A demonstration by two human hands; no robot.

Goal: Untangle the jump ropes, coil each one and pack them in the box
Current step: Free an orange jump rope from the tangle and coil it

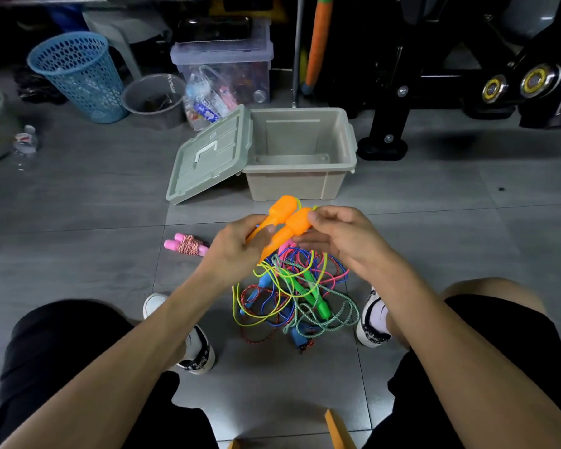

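Orange handles (285, 218): paired, left hand (237, 244) grip clamped on them, right hand (334, 234) pinching one top. Tangle (292, 293): floor, between feet. Box (300, 153): open. Step: untangling; next, draw yellow cord free.

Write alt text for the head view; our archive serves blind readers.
Both hands, left hand and right hand, hold two orange jump-rope handles above a tangle of colored ropes on the floor. Behind stands an open empty box, its lid leaning against it; a coiled pink rope lies left.
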